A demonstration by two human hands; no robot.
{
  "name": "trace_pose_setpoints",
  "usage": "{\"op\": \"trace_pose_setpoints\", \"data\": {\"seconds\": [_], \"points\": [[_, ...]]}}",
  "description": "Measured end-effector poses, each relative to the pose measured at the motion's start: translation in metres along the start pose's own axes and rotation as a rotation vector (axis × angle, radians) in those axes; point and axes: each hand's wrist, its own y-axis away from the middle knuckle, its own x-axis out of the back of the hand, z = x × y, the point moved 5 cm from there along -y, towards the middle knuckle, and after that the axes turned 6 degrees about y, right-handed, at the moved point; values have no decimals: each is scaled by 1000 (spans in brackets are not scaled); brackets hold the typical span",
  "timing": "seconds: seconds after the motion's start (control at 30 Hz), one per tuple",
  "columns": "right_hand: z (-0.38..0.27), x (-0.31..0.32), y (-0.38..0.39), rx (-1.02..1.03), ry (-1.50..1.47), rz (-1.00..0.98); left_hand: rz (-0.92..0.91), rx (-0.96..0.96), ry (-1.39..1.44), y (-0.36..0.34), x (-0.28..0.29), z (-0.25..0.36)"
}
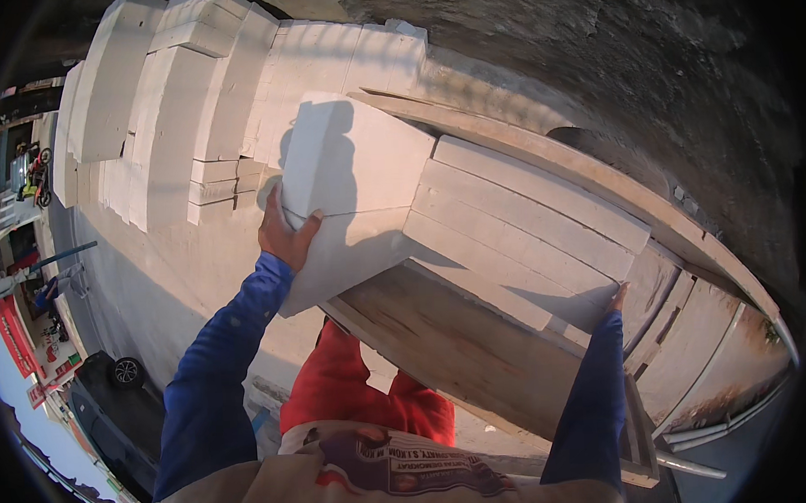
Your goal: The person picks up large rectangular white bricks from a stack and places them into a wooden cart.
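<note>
Two pale white building blocks [376,158] rest one against the other at the left end of a wooden-sided cart [442,326], with a dark seam between them. My left hand [287,234] grips their left edge, its thumb on the face near the seam and the fingers around the side, partly hidden. To the right, several long white blocks [518,215] lie side by side in the cart. Against the right end of that row is my right hand [617,298], seen edge-on with fingers stretched out. Most of its palm is hidden.
A tall stack of white blocks [173,127] stands at the far left. Along the cart's far side runs a wooden board [579,167], with a rough dark wall [610,54] beyond. A dark car [113,412] and a motorbike [35,176] are at the left.
</note>
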Motion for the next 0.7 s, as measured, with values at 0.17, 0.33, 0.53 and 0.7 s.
{"op": "trace_pose_setpoints", "data": {"seconds": [0.17,0.33,0.53,0.7], "points": [[-22,14,-19,-170,-272,-55,-36,17,53,-10,-10,2],[-158,-49,-76,400,-168,-61,-23,50,51,0,7,-32],[-151,-34,-111,10,52,101,-97,55,-65,-20,-7,20],[-187,-77,-77,89,448,161,2,33,-59,17,0,-19]]}}
